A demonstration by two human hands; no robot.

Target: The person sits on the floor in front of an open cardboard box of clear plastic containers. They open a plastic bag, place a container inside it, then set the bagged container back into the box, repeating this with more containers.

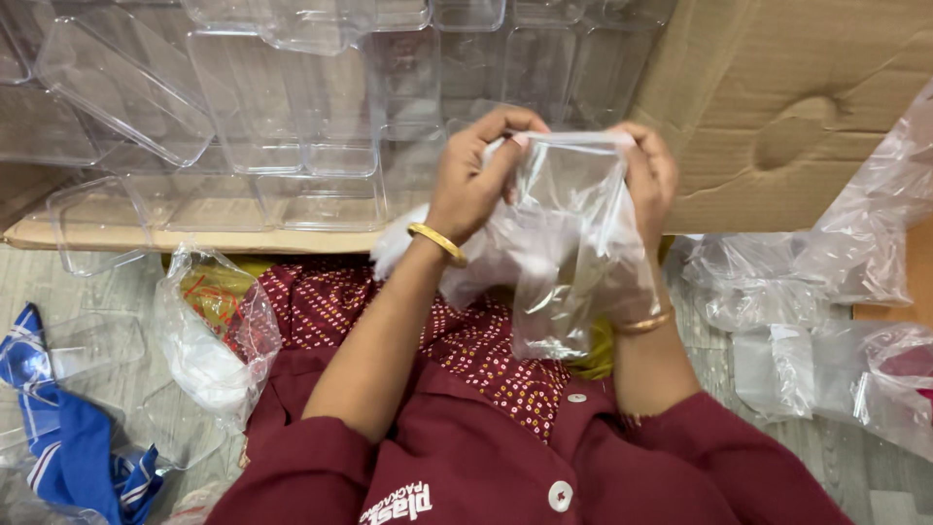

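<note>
Both of my hands hold a clear plastic bag (573, 243) up in front of me, over my lap. My left hand (476, 180) pinches the bag's top edge on the left side. My right hand (649, 175) grips the top edge on the right, partly seen through the film. A clear plastic item appears to sit inside the bag, but its shape is hard to tell. Each wrist bears a gold bangle. I wear a maroon coat over a dotted red garment.
A large cardboard box (777, 107) lies open ahead, filled with several clear plastic containers (292, 126). Loose clear bags (826, 292) are piled at the right. At the left, another bag (209, 331) holds white stuff, with blue cloth (68, 437) beside it.
</note>
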